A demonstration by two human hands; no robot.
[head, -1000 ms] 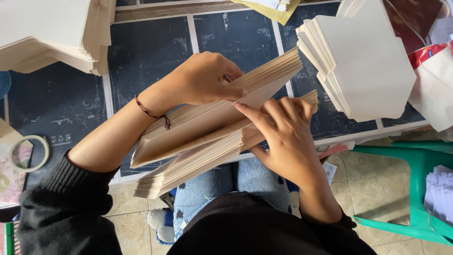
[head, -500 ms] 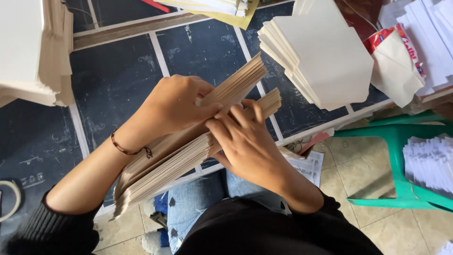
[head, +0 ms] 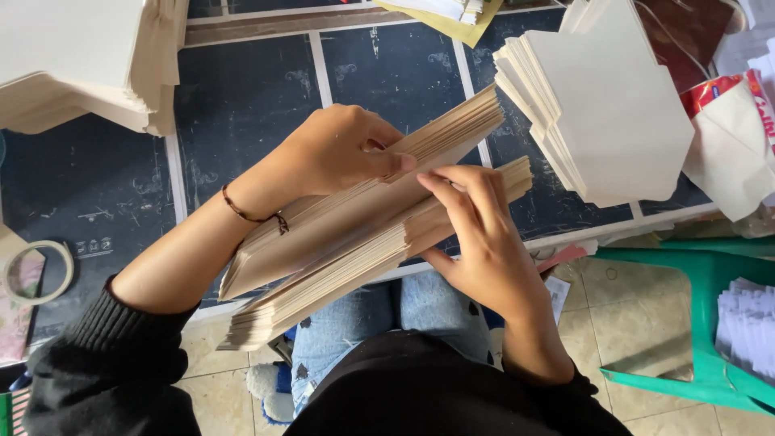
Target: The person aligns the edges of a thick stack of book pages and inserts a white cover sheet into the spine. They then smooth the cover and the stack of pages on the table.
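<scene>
Card stack above desk's near edge | your left hand clamps upper half | right hand fingertips pinch lower half | step: splitting; next needs steady grip.

The stack of tan card sheets now splits wider, its upper part lifted clear of the lower by the left hand. The right hand slides its fingertips further into the gap, up against the left thumb, where a moment ago they lay flatter over the lower part.
</scene>
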